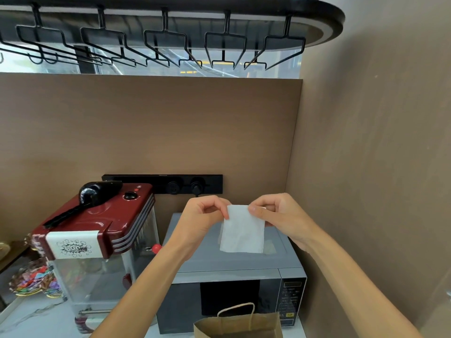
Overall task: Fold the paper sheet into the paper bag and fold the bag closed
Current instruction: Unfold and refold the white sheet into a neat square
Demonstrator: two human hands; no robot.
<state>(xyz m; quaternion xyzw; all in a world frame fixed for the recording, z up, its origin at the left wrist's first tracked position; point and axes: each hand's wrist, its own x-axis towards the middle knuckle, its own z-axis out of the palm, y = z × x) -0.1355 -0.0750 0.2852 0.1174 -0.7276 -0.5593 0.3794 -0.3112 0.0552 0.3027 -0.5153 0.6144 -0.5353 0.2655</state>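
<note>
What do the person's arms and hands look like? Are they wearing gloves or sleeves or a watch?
No gloves. The left hand and the right hand are both bare, and both forearms are bare all the way down to the bottom edge of the picture, so no sleeves show. I see no watch, bracelet or ring. The fingernails look short and plain.

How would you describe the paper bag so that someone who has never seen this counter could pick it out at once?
Find the grey microwave against the brown wall. On the counter right in front of its door stands the paper bag, open at the top. It is the only brown paper thing there, with a looped handle, unlike the white paper sheet held above.
</note>
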